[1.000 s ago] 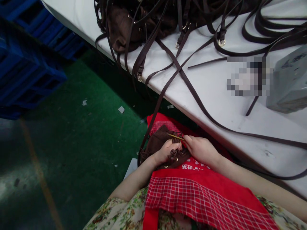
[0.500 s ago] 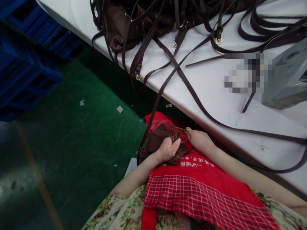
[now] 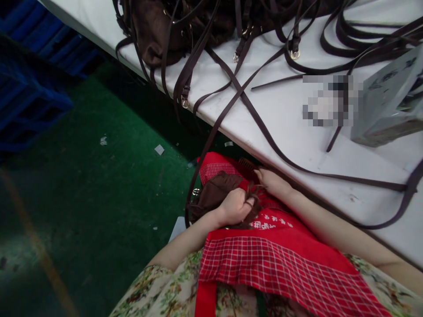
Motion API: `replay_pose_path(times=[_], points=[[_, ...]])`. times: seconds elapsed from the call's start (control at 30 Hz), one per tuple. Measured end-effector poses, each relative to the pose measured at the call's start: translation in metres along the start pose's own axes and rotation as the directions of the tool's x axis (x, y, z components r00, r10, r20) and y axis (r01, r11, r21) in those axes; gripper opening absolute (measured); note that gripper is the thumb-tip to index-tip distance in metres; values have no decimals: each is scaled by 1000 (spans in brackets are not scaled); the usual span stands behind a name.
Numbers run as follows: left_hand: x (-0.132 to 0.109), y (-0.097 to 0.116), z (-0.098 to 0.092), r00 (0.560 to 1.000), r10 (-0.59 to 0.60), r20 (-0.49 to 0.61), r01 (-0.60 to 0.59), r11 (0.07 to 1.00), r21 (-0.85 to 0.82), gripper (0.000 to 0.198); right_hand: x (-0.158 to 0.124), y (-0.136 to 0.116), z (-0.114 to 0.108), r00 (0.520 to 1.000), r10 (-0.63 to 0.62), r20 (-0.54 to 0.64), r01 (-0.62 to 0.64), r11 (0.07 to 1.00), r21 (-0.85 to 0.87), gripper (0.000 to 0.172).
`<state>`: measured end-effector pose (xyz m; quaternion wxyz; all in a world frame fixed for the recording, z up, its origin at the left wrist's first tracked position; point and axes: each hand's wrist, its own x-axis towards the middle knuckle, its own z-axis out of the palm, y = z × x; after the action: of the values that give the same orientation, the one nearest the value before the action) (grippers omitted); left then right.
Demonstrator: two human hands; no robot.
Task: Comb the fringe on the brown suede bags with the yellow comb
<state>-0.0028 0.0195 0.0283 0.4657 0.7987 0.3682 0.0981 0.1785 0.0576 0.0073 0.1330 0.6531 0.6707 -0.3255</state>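
A brown bag [image 3: 216, 192] with a fringe lies on my lap over the red apron [image 3: 280, 220]. My left hand [image 3: 235, 206] is closed around a bunch of its thin fringe strands [image 3: 255, 192], which stick out past the fingers. At the table's edge, my right hand [image 3: 269, 179] pinches a yellowish-brown comb [image 3: 246, 164], its row of teeth showing, a little beyond the strands. A long dark strap [image 3: 211, 136] runs from the bag up onto the table.
More brown bags [image 3: 155, 37] with tangled straps and gold buckles are heaped on the white table [image 3: 287, 114]. A clear plastic bag [image 3: 383, 105] stands at the right. Blue pallets [image 3: 29, 101] are on the green floor [image 3: 109, 189] to the left, among paper scraps.
The comb in my right hand has turned from edge-on to showing its teeth and moved slightly away from the fringe. My left hand has shifted a little right, still gripping strands.
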Motion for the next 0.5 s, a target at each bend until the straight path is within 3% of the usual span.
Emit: replay_pose_path(times=[0.07, 0.17, 0.3, 0.5], points=[[-2, -9, -4, 992, -123, -13, 118, 973, -197, 39, -15, -2, -10, 992, -89, -90, 101, 986, 132, 39], [-3, -16, -7, 988, -154, -4, 145, 939, -313, 39, -45, -9, -26, 956, -192, -221, 256, 914, 316, 37], [-1, -15, -7, 993, -103, -63, 85, 967, -239, 31, -73, -18, -38, 944, -272, -184, 316, 907, 278, 32], [-2, -12, -7, 993, -87, -77, 67, 971, -229, 29, -78, -20, -34, 935, -329, -132, 348, 923, 164, 30]])
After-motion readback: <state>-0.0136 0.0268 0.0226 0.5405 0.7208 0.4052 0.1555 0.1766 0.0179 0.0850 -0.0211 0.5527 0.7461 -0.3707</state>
